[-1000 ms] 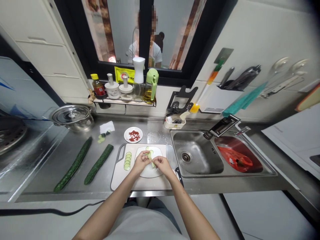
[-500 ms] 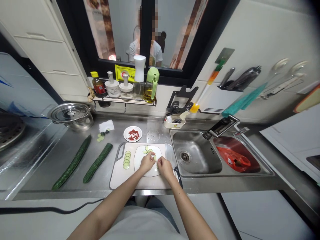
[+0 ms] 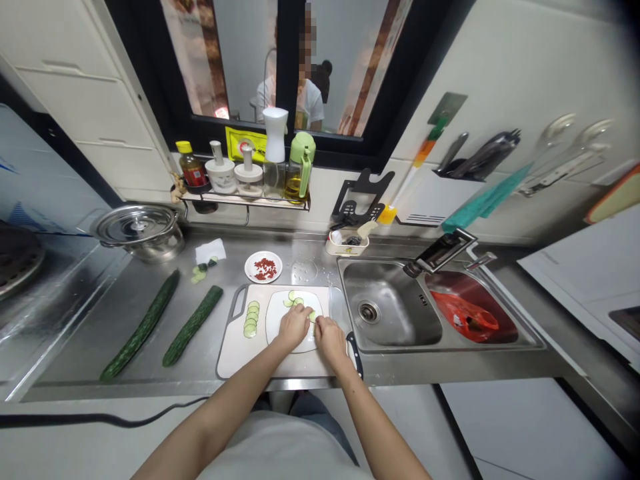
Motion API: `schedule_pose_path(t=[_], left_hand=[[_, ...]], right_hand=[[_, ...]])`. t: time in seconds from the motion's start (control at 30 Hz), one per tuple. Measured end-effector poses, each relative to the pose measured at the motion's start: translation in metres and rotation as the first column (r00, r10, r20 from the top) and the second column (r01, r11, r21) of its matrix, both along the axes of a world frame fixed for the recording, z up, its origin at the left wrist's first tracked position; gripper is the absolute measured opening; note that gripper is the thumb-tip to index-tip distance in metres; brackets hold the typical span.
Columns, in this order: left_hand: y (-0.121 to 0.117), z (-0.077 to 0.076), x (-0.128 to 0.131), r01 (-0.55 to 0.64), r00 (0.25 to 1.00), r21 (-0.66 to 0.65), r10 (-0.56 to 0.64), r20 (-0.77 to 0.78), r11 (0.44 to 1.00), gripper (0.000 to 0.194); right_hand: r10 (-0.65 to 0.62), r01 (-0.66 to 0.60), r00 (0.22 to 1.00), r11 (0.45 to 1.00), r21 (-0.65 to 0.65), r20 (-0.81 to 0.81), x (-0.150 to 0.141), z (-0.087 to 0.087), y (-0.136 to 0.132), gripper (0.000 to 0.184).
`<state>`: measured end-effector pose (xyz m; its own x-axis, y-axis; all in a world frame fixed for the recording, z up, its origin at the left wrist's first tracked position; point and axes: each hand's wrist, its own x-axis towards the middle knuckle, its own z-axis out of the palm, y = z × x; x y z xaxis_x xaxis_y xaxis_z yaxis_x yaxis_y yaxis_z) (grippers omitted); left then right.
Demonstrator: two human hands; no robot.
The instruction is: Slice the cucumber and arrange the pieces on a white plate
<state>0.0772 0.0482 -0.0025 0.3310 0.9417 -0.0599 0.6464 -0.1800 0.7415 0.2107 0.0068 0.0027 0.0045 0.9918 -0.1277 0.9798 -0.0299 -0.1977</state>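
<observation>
Both of my hands are low over a white square plate (image 3: 277, 337) lying on a pale cutting board (image 3: 235, 357). Between my fingertips is a thin cucumber slice (image 3: 313, 316) near the plate's right side. My left hand (image 3: 295, 327) is closed, its fingertips at the slice. My right hand (image 3: 329, 340) is also closed, pinching at the slice's near edge. Several pale green slices (image 3: 292, 299) lie overlapping at the plate's far side. On the board's left a row of cucumber slices (image 3: 251, 320) overlaps. A black-handled knife (image 3: 355, 355) rests at the board's right edge.
Two whole cucumbers (image 3: 193, 327) lie on the steel counter to the left. Behind the board sits a small plate of red berries (image 3: 264, 267). A double sink (image 3: 393, 307) is at the right, a lidded pot (image 3: 145, 233) at the back left.
My left hand's fingers have come down and closed over the plate by the slice. My right hand has stayed near it, lower and flatter. The view has shifted slightly.
</observation>
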Motion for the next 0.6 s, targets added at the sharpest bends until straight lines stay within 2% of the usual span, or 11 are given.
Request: schedule_pose_path(t=[0.17, 0.6], left_hand=[[0.003, -0.006, -0.007, 0.11, 0.992, 0.072, -0.105, -0.066, 0.991, 0.026], [0.006, -0.01, -0.003, 0.105, 0.986, 0.088, -0.092, -0.14, 0.991, 0.024]], right_hand=[[0.058, -0.058, 0.997, 0.998, -0.013, 0.049, -0.002, 0.004, -0.012, 0.027], [0.044, -0.042, 0.997, 0.999, -0.033, 0.069, -0.001, 0.003, -0.01, 0.03]])
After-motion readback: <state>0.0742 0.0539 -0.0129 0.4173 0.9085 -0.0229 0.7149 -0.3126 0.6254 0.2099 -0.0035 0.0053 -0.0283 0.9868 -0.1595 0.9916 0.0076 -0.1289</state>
